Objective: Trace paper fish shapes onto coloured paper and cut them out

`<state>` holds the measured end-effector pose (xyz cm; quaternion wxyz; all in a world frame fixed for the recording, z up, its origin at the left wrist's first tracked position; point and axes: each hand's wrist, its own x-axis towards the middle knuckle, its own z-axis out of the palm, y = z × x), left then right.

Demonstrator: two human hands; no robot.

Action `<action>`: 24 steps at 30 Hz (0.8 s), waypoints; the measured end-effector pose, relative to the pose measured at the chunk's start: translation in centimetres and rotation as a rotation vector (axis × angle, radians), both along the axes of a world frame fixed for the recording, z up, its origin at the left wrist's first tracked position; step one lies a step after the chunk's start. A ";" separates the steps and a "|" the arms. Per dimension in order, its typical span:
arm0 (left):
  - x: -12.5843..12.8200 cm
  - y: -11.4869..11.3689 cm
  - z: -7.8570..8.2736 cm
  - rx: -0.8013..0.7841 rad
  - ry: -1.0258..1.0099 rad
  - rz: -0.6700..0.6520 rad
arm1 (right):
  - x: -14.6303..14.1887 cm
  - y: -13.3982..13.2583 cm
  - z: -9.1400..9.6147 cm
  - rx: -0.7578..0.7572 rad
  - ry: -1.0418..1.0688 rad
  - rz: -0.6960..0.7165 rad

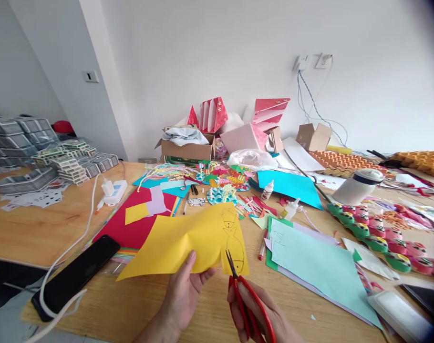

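My left hand (pixel 184 293) pinches the near edge of a yellow paper sheet (pixel 181 240), thumb on top, and lifts it off the wooden table (pixel 41 228). A fish outline is drawn in pen on the sheet's right side (pixel 234 238). My right hand (pixel 270 314) grips red-handled scissors (pixel 243 295). Their blades point up into the sheet's lower edge just below the drawing.
A black phone (pixel 77 276) and a white cable (pixel 70 247) lie at the left. Red paper (pixel 138 224) lies behind the sheet, pale green sheets (pixel 317 262) to the right. Glue bottles (pixel 267 190), paper crafts, cardboard boxes (pixel 188 150) and stacked trays (pixel 20 147) crowd the back.
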<state>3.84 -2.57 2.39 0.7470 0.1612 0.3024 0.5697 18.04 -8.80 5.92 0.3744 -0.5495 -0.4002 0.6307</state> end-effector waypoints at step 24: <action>0.7 -0.9 -0.8 -0.050 0.103 0.000 | 0.1 0.7 -3.1 -0.070 0.045 0.016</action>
